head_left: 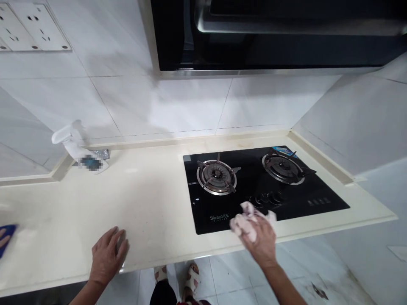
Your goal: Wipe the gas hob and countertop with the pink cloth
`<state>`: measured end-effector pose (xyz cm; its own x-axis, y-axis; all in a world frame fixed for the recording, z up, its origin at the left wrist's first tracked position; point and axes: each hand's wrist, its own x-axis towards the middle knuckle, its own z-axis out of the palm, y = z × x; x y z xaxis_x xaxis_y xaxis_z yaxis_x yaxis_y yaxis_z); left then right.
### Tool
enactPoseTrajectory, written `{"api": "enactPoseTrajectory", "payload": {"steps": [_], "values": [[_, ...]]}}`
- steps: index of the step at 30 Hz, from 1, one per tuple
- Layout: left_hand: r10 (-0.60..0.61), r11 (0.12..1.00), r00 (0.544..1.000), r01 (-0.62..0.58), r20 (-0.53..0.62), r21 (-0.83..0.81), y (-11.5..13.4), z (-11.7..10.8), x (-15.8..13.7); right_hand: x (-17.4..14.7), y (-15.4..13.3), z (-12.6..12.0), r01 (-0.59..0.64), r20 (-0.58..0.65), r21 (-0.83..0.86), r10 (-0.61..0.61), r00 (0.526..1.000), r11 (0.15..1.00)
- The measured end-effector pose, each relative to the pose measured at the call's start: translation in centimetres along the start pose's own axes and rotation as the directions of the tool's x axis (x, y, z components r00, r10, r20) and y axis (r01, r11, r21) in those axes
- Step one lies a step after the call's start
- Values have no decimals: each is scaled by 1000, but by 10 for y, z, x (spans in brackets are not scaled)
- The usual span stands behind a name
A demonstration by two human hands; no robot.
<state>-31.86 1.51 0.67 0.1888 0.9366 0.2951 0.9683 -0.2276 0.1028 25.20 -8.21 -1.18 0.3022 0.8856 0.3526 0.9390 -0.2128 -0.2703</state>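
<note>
Crumpled in my right hand is a pale pinkish-white cloth, with my fingers closed round it. The hand is over the front edge of the black glass gas stove, just in front of the control knobs. Whether the cloth touches the glass, I cannot tell. My left hand lies on the cream countertop near its front edge, left of the stove, fingers stretched out and holding nothing. Two burners with metal pot supports are set in the stove, a left burner and a right burner.
A white spray bottle stands at the back left beside a grey item. At the left edge lies part of a blue object. A black range hood overhangs the stove. Tiled walls border the counter.
</note>
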Motion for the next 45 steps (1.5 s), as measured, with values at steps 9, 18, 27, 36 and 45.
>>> {"api": "enactPoseTrajectory", "payload": {"steps": [9,18,27,36,45], "values": [[-7,999,1000,7,12,-32,4,1,-2,9,22,-6,-435,-201,-106,409,890,894],[-42,993,999,39,-18,-114,14,-3,-6,-53,-243,25,378,354,194,-424,834,905],[-59,975,990,31,-124,-219,12,-2,-15,107,-297,72,343,441,173,-384,811,923],[-141,932,977,77,-158,-354,12,2,-21,66,-376,87,458,409,273,-534,740,846],[-140,918,986,95,-92,-385,-6,-11,-15,-29,-343,53,625,262,635,-887,379,454]]}}
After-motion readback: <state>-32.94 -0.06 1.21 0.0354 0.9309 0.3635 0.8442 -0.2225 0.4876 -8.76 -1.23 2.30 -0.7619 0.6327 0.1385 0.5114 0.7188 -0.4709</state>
